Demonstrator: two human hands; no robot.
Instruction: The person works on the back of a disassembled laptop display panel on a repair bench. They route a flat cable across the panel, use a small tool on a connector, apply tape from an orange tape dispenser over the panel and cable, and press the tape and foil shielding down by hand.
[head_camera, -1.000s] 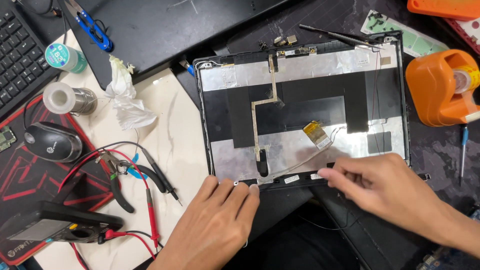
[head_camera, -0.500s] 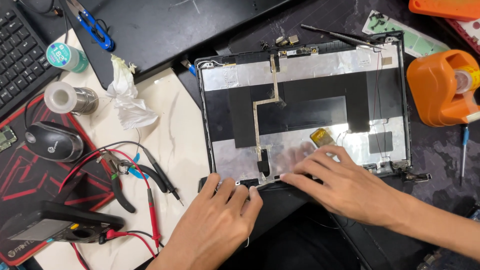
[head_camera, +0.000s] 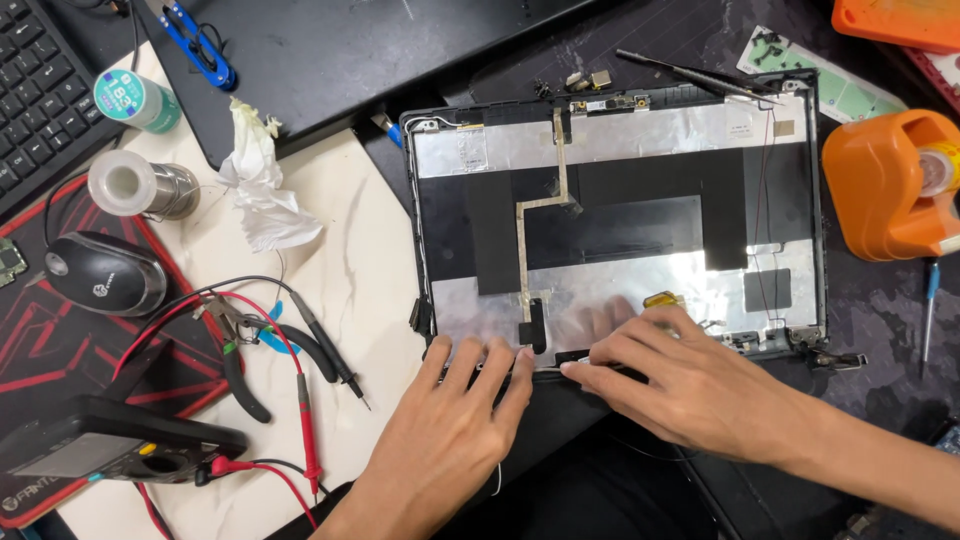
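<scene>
I've got both hands on the laptop lid shell, centre of surface: left hand flat, fingers spread on its bottom edge; right hand fingers pinching thin cable there.

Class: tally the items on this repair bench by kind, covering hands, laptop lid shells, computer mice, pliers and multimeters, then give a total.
Hands: 2, left hand and right hand
Laptop lid shell: 1
Computer mouse: 1
Pliers: 1
Multimeter: 1
Total: 6
</scene>
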